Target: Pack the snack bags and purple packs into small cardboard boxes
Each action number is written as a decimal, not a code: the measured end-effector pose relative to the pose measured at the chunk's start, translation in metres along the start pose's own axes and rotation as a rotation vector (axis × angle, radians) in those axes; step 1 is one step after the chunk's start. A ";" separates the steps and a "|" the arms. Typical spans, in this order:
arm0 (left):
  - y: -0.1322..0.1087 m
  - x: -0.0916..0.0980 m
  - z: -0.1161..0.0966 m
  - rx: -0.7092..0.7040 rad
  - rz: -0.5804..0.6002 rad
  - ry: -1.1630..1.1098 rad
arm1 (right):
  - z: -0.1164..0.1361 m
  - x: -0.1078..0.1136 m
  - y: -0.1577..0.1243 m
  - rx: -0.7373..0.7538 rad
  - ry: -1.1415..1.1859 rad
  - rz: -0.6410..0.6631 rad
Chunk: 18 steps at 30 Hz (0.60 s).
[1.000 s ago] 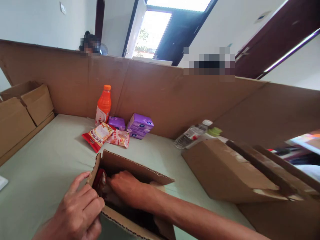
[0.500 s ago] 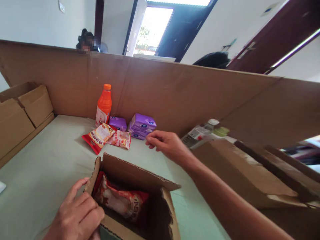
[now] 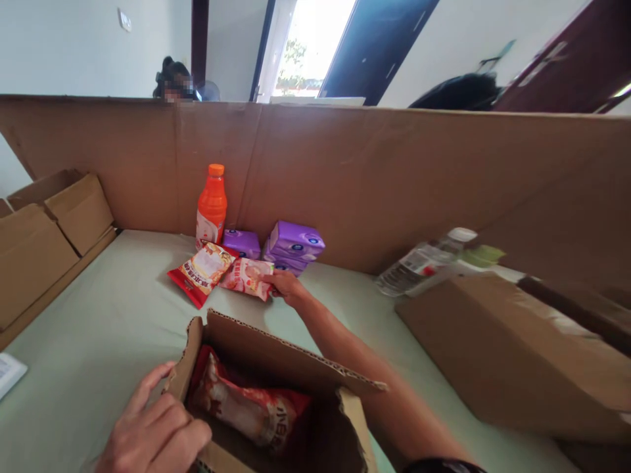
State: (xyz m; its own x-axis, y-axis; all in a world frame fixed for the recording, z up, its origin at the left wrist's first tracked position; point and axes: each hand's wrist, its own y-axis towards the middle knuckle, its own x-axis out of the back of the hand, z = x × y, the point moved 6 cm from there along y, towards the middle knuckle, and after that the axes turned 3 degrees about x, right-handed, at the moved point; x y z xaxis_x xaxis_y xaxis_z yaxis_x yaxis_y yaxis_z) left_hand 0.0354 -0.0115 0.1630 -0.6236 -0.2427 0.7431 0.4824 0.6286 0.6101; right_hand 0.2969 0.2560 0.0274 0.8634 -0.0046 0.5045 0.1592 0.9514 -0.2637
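Across our pale-green desk [image 3: 123, 295], our left hand [image 3: 160, 424] grips the open box [image 3: 266, 364], bottom centre, apparently steadying it; our right hand [image 3: 286, 286] pinches the pink packet [image 3: 242, 277] by one end.

A makeshift workspace in a plain room is indicated: the table [image 3: 123, 309] is backed by a cardboard partition [image 3: 374, 164], beyond which white walls [image 3: 73, 46], a switch [image 3: 125, 20] and doors [image 3: 377, 49] can be seen.
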 end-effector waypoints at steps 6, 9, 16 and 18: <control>0.000 0.005 -0.002 0.061 0.001 -0.085 | 0.005 0.103 -0.098 0.171 0.032 -0.246; 0.000 0.006 -0.001 0.050 0.007 -0.104 | 0.029 0.155 -0.168 0.276 0.102 -0.361; 0.001 0.006 -0.001 -0.005 -0.043 -0.071 | 0.093 0.140 -0.279 0.511 0.075 -0.296; 0.001 0.006 0.000 -0.004 -0.051 -0.063 | 0.100 0.100 -0.281 0.543 -0.059 -0.077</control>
State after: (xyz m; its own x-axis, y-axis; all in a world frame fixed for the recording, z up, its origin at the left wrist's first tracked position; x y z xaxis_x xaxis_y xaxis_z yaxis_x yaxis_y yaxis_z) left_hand 0.0328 -0.0124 0.1682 -0.6844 -0.2274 0.6927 0.4518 0.6135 0.6477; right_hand 0.2904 0.0186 0.2337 0.8284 -0.0778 0.5547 -0.0627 0.9712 0.2299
